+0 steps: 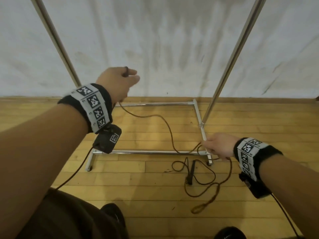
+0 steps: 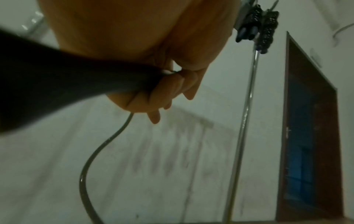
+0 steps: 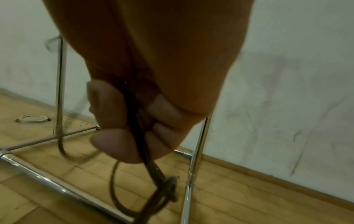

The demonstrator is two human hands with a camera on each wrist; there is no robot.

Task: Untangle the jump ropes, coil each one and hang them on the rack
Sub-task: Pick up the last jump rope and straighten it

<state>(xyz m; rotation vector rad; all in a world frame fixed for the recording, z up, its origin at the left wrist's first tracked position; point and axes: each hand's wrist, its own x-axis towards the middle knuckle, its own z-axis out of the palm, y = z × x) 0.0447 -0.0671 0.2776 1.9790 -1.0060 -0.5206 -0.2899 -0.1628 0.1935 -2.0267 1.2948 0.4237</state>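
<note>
Brown cord of a jump rope (image 1: 160, 118) is stretched in a slack curve between two raised hands in front of a chrome rack (image 1: 198, 116) standing on a wooden floor (image 1: 146, 195) against a stained white wall (image 1: 172, 40). One black handle (image 2: 57, 91) is gripped in the left hand (image 1: 119, 80), the fingers being curled round it, and the cord is seen leaving the bottom of that fist. Several strands of the same cord are pinched in the right hand (image 1: 219, 145), held lower and just beside the rack's right upright; in the right wrist view the fingers (image 3: 107, 106) are closed on the bundle, from which a small knot or twist hangs. The remainder is left on the floor in loose crossing loops, together with a second dark handle (image 1: 190, 173); whether that handle belongs to this rope or another cannot be told. In the left wrist view, dark bundled ropes (image 2: 256, 24) appear already hung high on the rack. The step in hand is judged to be the untangling and gathering of a rope, with coiling barely begun. For the next move, the floor loops would need to be drawn up and shaken free of their crossings, then even turns laid into one hand while tension is kept, so that no kink is trapped in the coil.
</note>
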